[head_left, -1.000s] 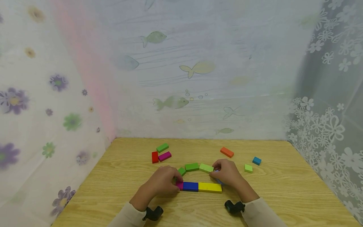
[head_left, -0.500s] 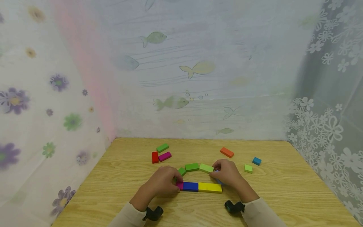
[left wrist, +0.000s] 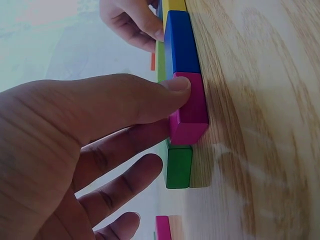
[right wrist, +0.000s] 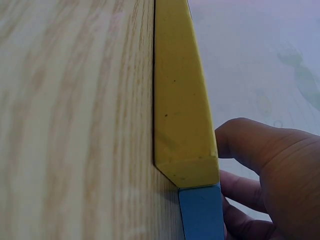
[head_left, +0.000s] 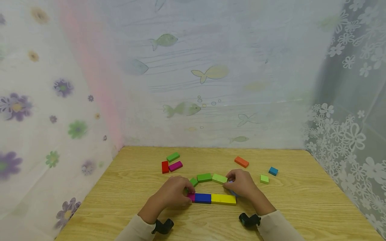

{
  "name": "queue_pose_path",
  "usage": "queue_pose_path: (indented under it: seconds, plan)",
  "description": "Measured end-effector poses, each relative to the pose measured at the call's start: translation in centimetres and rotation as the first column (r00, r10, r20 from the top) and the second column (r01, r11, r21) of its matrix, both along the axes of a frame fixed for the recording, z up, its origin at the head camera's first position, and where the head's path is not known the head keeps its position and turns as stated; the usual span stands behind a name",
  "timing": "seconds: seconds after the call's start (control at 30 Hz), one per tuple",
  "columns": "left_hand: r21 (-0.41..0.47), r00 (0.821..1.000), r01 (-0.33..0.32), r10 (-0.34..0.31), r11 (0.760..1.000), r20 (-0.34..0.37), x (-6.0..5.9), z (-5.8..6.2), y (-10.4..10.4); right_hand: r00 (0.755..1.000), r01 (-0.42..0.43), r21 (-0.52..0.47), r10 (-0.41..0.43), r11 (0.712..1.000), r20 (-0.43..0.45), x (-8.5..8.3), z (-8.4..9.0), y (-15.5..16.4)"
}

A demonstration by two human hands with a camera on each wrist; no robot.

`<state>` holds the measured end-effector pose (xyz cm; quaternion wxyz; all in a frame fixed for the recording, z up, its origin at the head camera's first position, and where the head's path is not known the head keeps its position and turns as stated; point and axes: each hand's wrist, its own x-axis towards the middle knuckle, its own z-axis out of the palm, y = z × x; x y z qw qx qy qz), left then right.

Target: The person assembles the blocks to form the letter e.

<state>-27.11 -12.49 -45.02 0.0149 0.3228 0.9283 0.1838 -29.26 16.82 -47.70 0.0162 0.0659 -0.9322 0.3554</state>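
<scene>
Several coloured wooden blocks lie on a tabletop as a straight front row with an arc behind it. The row runs from a magenta block (left wrist: 194, 102) through a dark blue block (head_left: 203, 198) to a long yellow block (head_left: 223, 199). My left hand (head_left: 175, 191) pinches the magenta block, thumb on its near face. Behind stand a green block (head_left: 204, 177), a lime block (head_left: 219, 178) and a darker green block (head_left: 193, 182), partly covered by the left hand. My right hand (head_left: 242, 184) holds a light blue block (right wrist: 201, 212) at the arc's right end, mostly hiding it.
Back left lie a red block (head_left: 165, 167), a magenta block (head_left: 175, 166) and a green block (head_left: 173, 157). To the right are an orange block (head_left: 241, 162), a small lime block (head_left: 264, 179) and a small blue block (head_left: 273, 171). A patterned curtain (head_left: 211, 127) borders the table (head_left: 120, 201).
</scene>
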Motion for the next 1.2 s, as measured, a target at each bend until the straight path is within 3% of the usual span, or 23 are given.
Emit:
queue_pose_path:
  seconds: [0.3,0.47,0.63,0.83,1.07,1.2]
  plan:
    - [0.026,0.999,0.007,-0.006,1.0,-0.032,-0.5,0.0,-0.5,1.0,0.021,0.002,-0.021,1.0,0.011,-0.3,-0.2,0.0]
    - [0.083,0.997,-0.071,0.073,0.994,-0.02,-1.5,-0.2,-1.6,1.0,0.022,0.004,-0.023,1.0,0.013,-0.2,-0.2,0.1]
    - [0.169,0.982,-0.176,0.184,0.97,-0.032,-2.4,-0.4,-2.9,1.0,0.012,0.002,-0.012,1.0,0.006,-0.3,-0.2,0.1]
    - [0.183,0.936,-0.337,0.349,0.924,-0.039,-3.9,-1.3,-4.0,1.0,0.013,0.002,-0.013,1.0,0.007,-0.3,-0.4,0.1]
    - [0.129,0.86,-0.461,0.478,0.878,-0.178,-6.6,-1.7,-4.7,1.0,0.01,-0.004,-0.01,1.0,-0.003,-0.1,-0.3,-0.1]
    - [0.119,0.844,-0.503,0.516,0.856,-0.149,-8.0,-1.3,-5.2,1.0,0.007,-0.002,-0.007,1.0,-0.013,0.0,-0.3,0.0]
